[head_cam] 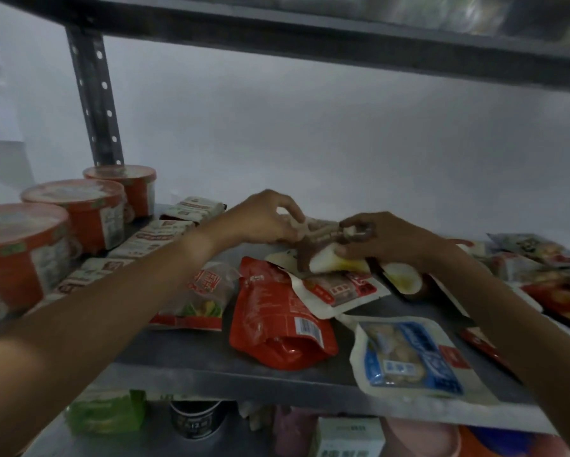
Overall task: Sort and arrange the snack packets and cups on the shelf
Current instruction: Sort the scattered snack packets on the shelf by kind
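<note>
Nearest, below the right hand's fingers, a blue-and-white packet lies at the shelf edge beside a red pouch. Both hands' fingers, the left hand included, pinch one small blurred packet above the pile. Farther left stand three orange cups.

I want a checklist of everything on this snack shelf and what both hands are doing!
Surface: grey metal shelf, packets scattered over the middle and right.
Job's things: three red cups lined up at left; row of small white packets beside them; red pouch and blue-and-white packet lying flat near the front.
Clutter: loose packets heaped at far right.
Hands: left hand and right hand together pinch a small packet above the pile.
Cables: nothing seen.
Surroundings: white wall behind, perforated upright post, another shelf above, more goods on the shelf below.
</note>
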